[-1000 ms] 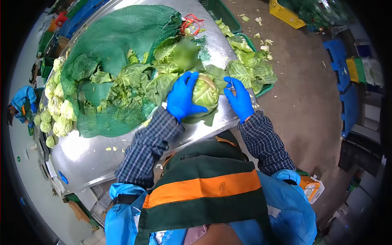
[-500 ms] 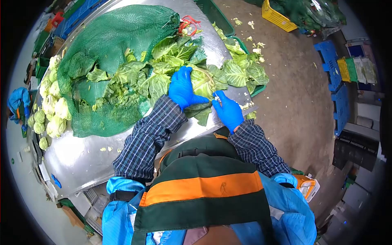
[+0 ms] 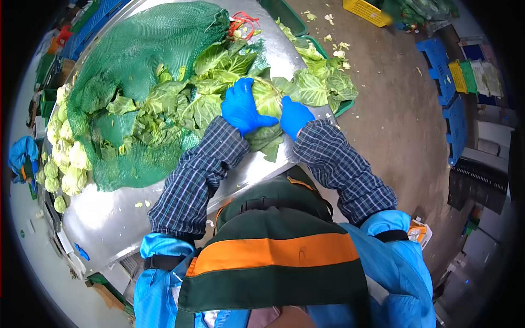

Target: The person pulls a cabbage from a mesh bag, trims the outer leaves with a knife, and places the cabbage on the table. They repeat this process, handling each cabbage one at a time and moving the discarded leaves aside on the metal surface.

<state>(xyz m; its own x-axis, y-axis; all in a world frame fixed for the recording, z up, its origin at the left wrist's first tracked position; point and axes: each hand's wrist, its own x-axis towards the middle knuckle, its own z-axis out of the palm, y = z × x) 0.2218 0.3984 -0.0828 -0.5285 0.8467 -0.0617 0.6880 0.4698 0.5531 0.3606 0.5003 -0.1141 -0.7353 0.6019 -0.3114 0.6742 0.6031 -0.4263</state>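
A green cabbage [image 3: 267, 98] with loose outer leaves rests on the metal table between my hands. My left hand [image 3: 240, 108], in a blue glove, holds its near-left side, thumb spread along the front. At the cabbage's right side is my right hand [image 3: 296, 116], also gloved in blue. Its fingers are curled in against the cabbage, and whatever they grip is hidden. Loose cabbage leaves [image 3: 205, 109] lie left of the cabbage, partly on a green mesh sack [image 3: 150, 41] with red ties [image 3: 243, 25] at its end.
Whitish trimmed cabbages [image 3: 74, 180] are piled at the table's left edge. A green crate [image 3: 345, 106] of leaves stands beyond the table's right edge, with leaf scraps on the floor. Blue crates [image 3: 437, 65] stand farther right. Another person's blue sleeve [image 3: 23, 153] shows far left.
My right hand has moved up and left, from the cabbage's lower right corner to its right side. My left hand keeps its hold. The whole view has shifted slightly.
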